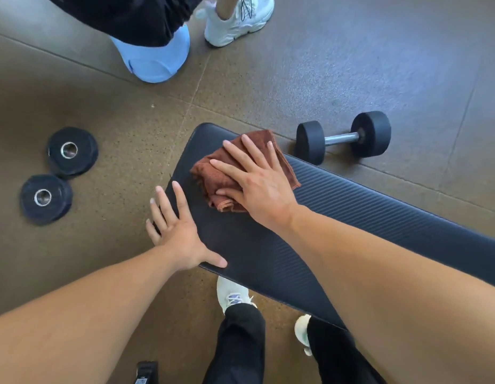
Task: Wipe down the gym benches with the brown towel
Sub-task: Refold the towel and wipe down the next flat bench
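At 6 o'clock, two white sneakers [231, 295] under black trousers on speckled brown rubber floor [107, 120]. Just above, a black padded bench [351, 206], finely ribbed, rounded at its far end, running from 4 o'clock toward centre. At 8 o'clock, left hand [179, 234] laid flat on the bench's near corner, fingers spread and straight, thumb along the edge, gripping nothing. At centre, right hand [257, 178] pressed palm-down on the brown towel [213, 173], fingers splayed wide, not curled around it. Towel crumpled, terry-textured, lying on the bench near its rounded end. At 9 o'clock, two round black weight plates [58, 176] with metal-ringed holes, flat on the floor. At 2 o'clock, a black dumbbell [343, 138], steel handle, just beside the bench. At 12 o'clock, another person's white shoe [238, 20] and a pale blue rounded shape [155, 62].
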`<state>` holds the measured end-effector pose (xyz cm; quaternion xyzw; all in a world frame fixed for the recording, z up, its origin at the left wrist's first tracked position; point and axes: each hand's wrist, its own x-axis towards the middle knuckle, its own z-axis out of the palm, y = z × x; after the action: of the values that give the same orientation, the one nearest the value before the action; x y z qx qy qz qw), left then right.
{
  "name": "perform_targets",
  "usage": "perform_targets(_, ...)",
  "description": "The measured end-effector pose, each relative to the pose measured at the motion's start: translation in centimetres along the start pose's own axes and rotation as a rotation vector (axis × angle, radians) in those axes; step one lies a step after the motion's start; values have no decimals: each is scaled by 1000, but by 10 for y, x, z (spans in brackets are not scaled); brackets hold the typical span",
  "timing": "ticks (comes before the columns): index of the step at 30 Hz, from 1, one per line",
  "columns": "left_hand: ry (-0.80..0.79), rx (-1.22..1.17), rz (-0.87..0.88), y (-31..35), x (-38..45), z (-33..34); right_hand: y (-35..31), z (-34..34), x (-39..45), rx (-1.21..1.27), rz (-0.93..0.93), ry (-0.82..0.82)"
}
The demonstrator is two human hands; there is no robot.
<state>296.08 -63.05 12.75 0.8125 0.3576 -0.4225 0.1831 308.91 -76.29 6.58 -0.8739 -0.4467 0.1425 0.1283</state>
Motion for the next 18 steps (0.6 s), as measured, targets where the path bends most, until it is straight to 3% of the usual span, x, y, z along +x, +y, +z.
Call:
perform_targets(5, 120, 107, 20, 0, -10, 3, 7, -12, 7, 38, 56, -8)
perform_targets(9, 250, 357, 188, 16, -23, 6, 44, -26, -19, 95, 314, -22)
perform_targets(14, 193, 684, 380, 81, -37, -5, 114, -53, -100, 205, 334, -84)
perform_targets(18, 156, 388, 425, 163, -41, 3, 183, -78, -180, 362, 326, -207)
